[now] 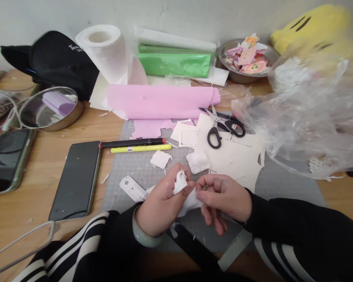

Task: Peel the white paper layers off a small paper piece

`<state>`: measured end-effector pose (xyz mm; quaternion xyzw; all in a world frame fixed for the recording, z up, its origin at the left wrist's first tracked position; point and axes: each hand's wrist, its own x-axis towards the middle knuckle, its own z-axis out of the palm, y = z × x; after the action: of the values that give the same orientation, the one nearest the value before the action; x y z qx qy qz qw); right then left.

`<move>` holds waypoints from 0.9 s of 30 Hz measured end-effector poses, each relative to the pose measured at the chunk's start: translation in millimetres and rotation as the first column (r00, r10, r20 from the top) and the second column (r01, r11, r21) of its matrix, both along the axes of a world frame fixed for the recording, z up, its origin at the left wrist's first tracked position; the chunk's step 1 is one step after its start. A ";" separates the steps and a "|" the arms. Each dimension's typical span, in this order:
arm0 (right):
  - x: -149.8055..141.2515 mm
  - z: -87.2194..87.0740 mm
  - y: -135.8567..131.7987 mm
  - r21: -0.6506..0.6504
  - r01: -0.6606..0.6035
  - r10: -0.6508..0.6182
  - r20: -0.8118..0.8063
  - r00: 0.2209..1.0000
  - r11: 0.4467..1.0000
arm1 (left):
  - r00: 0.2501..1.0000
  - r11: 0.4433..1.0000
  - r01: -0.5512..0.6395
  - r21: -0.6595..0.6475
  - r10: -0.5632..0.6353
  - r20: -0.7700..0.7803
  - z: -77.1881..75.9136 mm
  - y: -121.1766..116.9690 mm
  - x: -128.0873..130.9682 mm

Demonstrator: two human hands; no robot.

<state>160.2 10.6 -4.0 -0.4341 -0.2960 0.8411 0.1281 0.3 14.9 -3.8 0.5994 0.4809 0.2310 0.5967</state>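
Note:
Both hands meet over the grey cutting mat [135,166] near the front edge. My left hand [161,203] is closed, pinching a small crumpled white paper piece [181,182]. My right hand [223,197] is closed too, pinching the other end of the same white piece [191,201]. Two more small white pieces [161,159] [197,161] lie on the mat just beyond the hands. Black-handled scissors [223,125] rest on a cut cream sheet [235,156] further back.
A pink paper roll [161,101], green paper [176,62] and a toilet roll [106,51] lie behind. Two pens [138,145], two phones [76,178] [6,160], a round mirror [48,107], a metal bowl [244,58] and clear plastic [306,117] surround the mat.

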 end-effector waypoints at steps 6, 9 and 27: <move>-0.3 6.2 2.3 -0.023 -0.029 0.030 0.038 0.999 0.999 | 0.999 0.999 0.034 -0.027 -0.035 -0.028 0.3 -1.5 0.1; 1.3 10.1 4.2 -0.031 -0.015 0.016 0.036 0.999 0.999 | 0.998 0.999 0.040 0.008 -0.040 -0.040 1.0 -1.4 0.9; 8.2 -0.4 11.5 -0.043 0.266 -0.268 -0.084 0.960 0.963 | 0.999 0.999 0.032 -0.031 -0.032 0.006 0.8 -1.3 0.7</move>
<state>168.4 22.2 -4.4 -0.4342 -0.2157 0.8391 0.2467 1.1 13.6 -3.0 0.5972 0.4731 0.2155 0.6109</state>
